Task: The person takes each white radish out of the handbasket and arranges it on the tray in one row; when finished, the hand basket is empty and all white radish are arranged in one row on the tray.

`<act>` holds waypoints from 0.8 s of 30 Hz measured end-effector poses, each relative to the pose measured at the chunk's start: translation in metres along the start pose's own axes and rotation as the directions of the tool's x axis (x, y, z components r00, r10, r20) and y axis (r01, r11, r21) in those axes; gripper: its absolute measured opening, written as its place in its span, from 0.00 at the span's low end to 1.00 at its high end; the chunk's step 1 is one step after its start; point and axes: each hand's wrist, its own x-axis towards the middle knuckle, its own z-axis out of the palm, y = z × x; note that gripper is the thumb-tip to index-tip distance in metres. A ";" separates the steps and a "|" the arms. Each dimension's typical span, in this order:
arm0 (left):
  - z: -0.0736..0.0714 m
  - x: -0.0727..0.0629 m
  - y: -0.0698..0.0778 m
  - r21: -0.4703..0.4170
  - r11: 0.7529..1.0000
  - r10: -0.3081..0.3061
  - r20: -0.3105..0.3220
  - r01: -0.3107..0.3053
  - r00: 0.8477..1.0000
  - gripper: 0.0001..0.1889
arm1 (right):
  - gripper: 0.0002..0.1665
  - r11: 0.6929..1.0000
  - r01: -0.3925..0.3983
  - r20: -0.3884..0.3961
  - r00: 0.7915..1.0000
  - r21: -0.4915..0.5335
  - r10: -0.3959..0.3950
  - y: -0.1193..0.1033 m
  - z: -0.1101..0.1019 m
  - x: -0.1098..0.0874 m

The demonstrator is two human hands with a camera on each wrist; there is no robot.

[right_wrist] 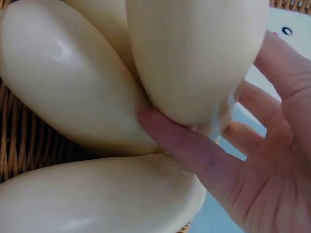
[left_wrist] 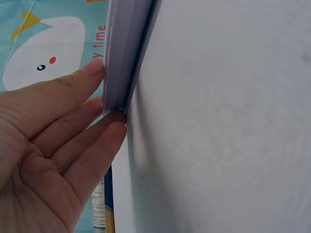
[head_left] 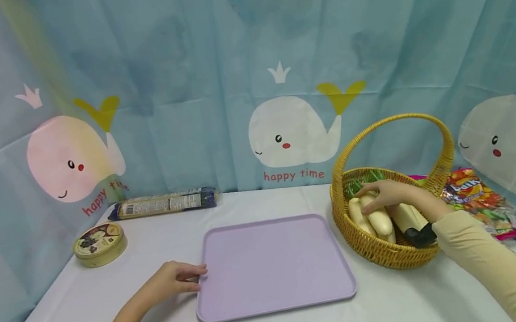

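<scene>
In the head view a lavender tray (head_left: 271,265) lies on the white table. My left hand (head_left: 175,279) is at its left edge, lightly gripping the rim (left_wrist: 127,53) with the fingertips, which also shows in the left wrist view. To the right stands a yellow wicker basket (head_left: 386,256) with a tall handle, holding several white radishes with green tops. My right hand (head_left: 387,193) reaches inside and holds one white radish (right_wrist: 194,58), with a fingertip tucked under its rounded side. Another white radish (right_wrist: 73,77) lies against it.
A round yellow tin (head_left: 100,244) sits at the back left. Beside it, a long plastic-wrapped package (head_left: 162,204) lies along the blue whale-print curtain (head_left: 202,78). Behind the basket on the right is a colourful candy bag (head_left: 482,199) with pink edges.
</scene>
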 end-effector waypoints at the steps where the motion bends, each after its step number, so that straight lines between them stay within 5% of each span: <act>1: 0.000 0.000 0.000 0.002 1.000 0.002 0.001 -0.002 1.000 0.18 | 0.37 1.000 -0.004 -0.009 1.000 0.008 0.004 0.001 0.000 -0.001; 9: 0.003 -0.001 0.000 -0.036 0.999 -0.031 0.006 0.031 1.000 0.18 | 0.36 0.982 -0.047 -0.026 0.998 0.182 0.052 -0.002 -0.001 -0.009; 16: 0.002 0.001 0.000 0.022 0.998 -0.050 -0.006 0.050 0.999 0.19 | 0.38 0.968 -0.039 -0.045 0.998 0.247 0.052 -0.003 -0.005 -0.015; 24: 0.001 0.000 0.000 -0.007 0.998 -0.063 -0.002 0.063 0.998 0.19 | 0.38 0.955 0.012 -0.083 0.996 0.295 0.013 -0.011 -0.011 -0.028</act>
